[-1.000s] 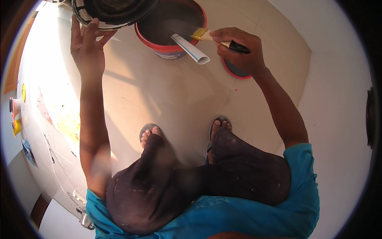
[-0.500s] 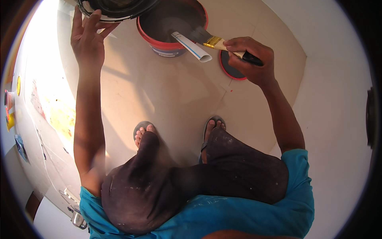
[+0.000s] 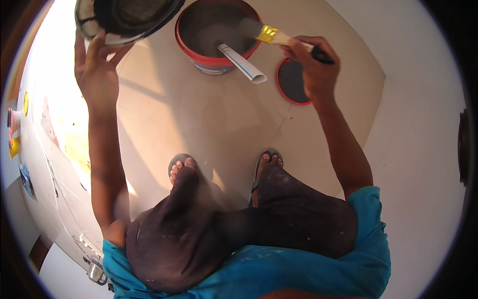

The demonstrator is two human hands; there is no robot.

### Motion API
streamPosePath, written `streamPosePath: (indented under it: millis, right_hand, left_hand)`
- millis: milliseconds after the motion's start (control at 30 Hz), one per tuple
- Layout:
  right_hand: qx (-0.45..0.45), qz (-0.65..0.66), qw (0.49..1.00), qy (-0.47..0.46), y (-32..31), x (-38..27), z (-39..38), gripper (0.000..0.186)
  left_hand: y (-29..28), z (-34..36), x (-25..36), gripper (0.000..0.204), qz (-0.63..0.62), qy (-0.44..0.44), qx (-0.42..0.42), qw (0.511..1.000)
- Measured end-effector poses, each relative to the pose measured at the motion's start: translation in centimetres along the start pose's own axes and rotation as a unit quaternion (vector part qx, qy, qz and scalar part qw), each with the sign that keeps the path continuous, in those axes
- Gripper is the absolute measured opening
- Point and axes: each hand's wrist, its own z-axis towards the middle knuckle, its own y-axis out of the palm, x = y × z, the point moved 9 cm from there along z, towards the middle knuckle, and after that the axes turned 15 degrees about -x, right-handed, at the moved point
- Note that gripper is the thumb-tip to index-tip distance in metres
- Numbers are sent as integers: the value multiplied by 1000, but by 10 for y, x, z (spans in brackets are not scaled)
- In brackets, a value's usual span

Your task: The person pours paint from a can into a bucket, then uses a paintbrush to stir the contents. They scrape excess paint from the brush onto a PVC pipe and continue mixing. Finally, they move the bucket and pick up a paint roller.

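A dark round container or lid [image 3: 132, 16] is raised at the upper left, its underside or inside hard to tell apart, with my left hand [image 3: 97, 74] gripping its pale rim from below. My right hand [image 3: 316, 65] is closed on the handle of a flat paintbrush [image 3: 273, 36], whose blurred bristles are over the red-rimmed bucket [image 3: 196, 56] of dark grey material. A white tube [image 3: 241, 63] with a blue stripe leans out of that bucket toward me. Just right of it, partly behind my right hand, a round dark lid with red edging [image 3: 288, 82] lies on the floor.
Pale tiled floor [image 3: 224, 119] extends around my sandalled feet. A white wall [image 3: 413, 124] rises at the right. Along the bright left side are coloured containers [image 3: 14, 145], a blue crumpled item [image 3: 26, 180], cords and a small metal object [image 3: 97, 273].
My left hand and the dark container have shifted left and a little down since half a second ago. The brush has risen slightly, with my right hand turning around its handle.
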Motion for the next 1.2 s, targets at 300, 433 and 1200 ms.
streamPosePath:
  millis: [300, 433, 1200]
  right_hand:
    - [-24, -91, 996, -3, 8, 0, -10, 12]
    - [-37, -138, 990, -19, 0, -6, -14, 11]
    - [-183, -234, 932, -209, 31, -203, -12, 30]
  left_hand:
    - [-52, -84, 10, 60, 86, -181, 70, 977]
    - [-56, -127, -5, 60, -11, -234, 99, 967]
    - [-38, -180, -6, 72, -2, -267, 111, 957]
